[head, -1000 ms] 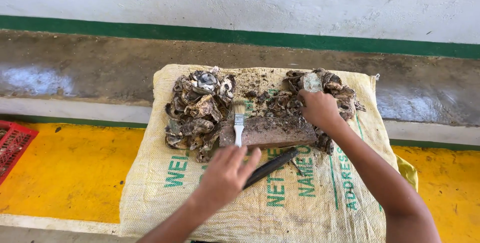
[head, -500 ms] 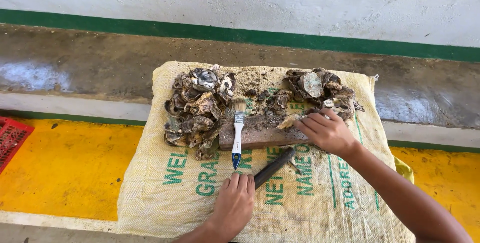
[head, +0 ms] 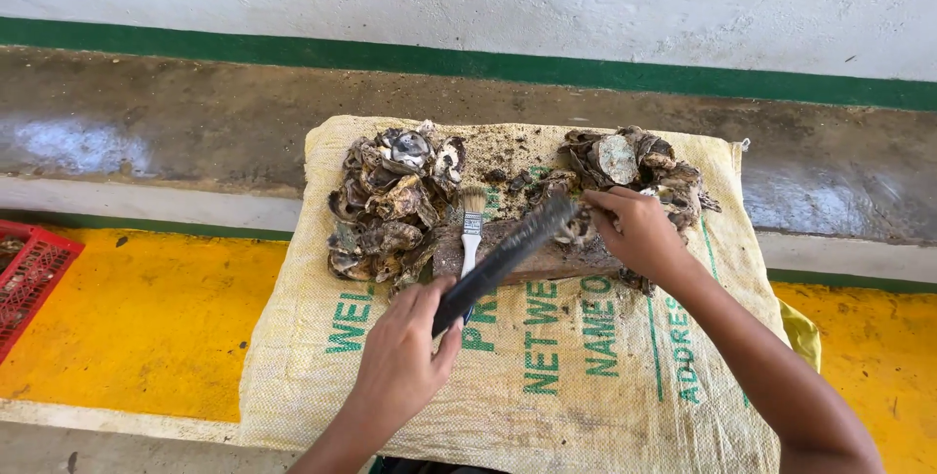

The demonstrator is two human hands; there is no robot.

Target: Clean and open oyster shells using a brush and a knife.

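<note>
My left hand (head: 402, 352) grips the handle of a long dark knife-like tool (head: 508, 257) whose blade points up and right over a wooden block (head: 547, 259). My right hand (head: 639, 230) holds an oyster shell (head: 576, 228) against the block's right end, close to the blade tip. A small paintbrush (head: 472, 230) with a white handle lies on the block's left side. One pile of rough oyster shells (head: 390, 201) sits to the left, another pile (head: 634, 166) at the upper right. Everything rests on a woven sack (head: 547, 376) with green print.
A red plastic crate (head: 27, 279) stands at the left edge. The sack lies on a yellow painted surface (head: 146, 328). Behind it runs a wet concrete ledge (head: 195, 127) below a white wall with a green stripe (head: 488, 64).
My left hand picked the dark tool up off the sack and raised its blade over the block. My right hand brought a shell from the right pile down to the block.
</note>
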